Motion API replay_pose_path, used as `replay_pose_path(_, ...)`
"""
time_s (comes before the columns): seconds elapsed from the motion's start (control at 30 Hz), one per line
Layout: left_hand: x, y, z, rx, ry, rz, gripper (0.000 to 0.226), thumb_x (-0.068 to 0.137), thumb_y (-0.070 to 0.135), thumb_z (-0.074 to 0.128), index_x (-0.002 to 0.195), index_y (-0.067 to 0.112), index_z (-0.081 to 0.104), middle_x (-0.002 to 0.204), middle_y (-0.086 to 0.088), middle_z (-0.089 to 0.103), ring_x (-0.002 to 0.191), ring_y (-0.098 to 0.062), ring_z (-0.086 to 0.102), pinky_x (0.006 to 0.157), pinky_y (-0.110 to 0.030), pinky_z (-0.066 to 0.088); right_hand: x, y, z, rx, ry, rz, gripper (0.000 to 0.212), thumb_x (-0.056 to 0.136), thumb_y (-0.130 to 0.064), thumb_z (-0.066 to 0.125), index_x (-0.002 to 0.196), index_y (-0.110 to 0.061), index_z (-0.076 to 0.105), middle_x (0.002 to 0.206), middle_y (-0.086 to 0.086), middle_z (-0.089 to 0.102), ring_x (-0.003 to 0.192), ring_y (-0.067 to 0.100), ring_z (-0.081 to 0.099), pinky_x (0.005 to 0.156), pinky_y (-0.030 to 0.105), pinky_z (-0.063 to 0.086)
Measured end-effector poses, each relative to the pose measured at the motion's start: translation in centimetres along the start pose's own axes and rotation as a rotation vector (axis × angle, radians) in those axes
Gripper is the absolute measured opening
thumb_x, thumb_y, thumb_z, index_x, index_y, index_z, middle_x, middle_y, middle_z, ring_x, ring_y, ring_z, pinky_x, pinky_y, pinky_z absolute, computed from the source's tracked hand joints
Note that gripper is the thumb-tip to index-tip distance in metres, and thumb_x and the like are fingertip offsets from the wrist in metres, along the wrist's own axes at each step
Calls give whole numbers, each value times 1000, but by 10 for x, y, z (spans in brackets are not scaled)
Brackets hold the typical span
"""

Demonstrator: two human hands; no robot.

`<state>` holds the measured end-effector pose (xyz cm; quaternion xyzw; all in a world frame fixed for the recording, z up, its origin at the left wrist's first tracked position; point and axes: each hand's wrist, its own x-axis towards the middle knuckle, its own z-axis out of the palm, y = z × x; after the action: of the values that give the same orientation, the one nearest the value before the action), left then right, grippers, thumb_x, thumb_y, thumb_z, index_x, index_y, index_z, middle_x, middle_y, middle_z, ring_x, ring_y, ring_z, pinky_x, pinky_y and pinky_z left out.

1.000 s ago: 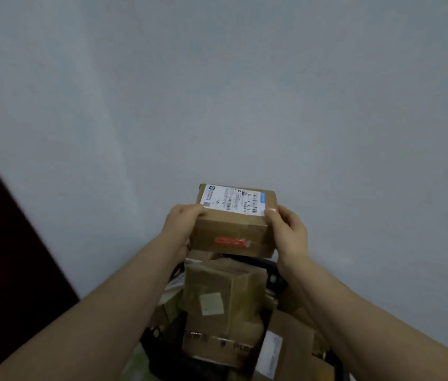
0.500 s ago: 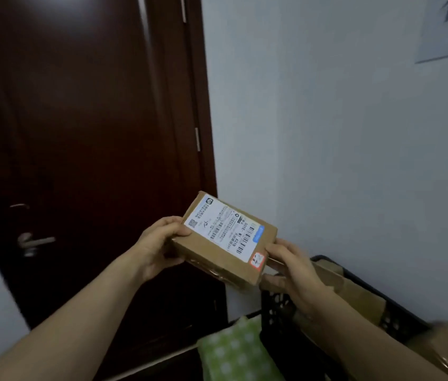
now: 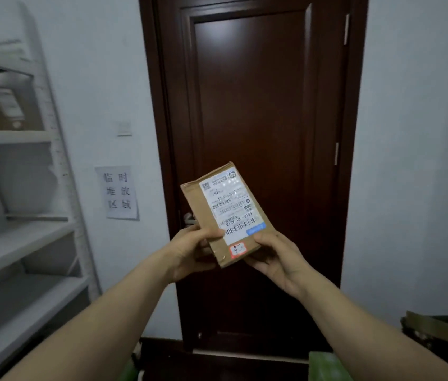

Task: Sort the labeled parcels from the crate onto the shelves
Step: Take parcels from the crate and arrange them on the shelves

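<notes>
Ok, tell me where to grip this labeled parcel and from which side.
Grip the parcel at its near short end, on the two long edges, coming from below on either side, as the left hand and right hand do. It is flat and tilted label-up, so edge holds leave the label readable.

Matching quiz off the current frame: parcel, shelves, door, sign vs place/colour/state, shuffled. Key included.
Things:
1 parcel
2 shelves
3 door
4 sign

Descriptions:
A white, far left
B dark brown, behind the parcel
C paper, between shelves and door
D gripped by left hand and right hand

Pairs: 1-D, 2-A, 3-B, 4-C
</notes>
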<state>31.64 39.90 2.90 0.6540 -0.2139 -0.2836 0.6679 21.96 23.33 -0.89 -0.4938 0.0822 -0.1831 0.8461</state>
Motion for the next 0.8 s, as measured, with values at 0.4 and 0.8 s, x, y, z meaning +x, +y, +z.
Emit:
replay_pose_path(0.4, -40, 18, -89, -2, 168, 89, 26, 81, 12, 67, 107, 19, 65, 104, -6, 71, 96, -22, 66, 81, -39, 54, 20, 25, 82, -158, -129, 24, 31, 80, -16, 66, 109, -24, 67, 85, -4, 73, 88, 14, 62, 88, 34, 48)
replay_pose_path(0.8, -43, 26, -101, 1267, 551, 325, 126, 65, 35, 80, 151, 18, -11, 158, -11, -10, 146, -26, -10, 119, -42, -1, 24, -5, 109, -1142, -184, -211, 92, 66, -16, 80, 144, -32, 32, 136, 2, 35, 122, 19, 40, 96, 35, 45)
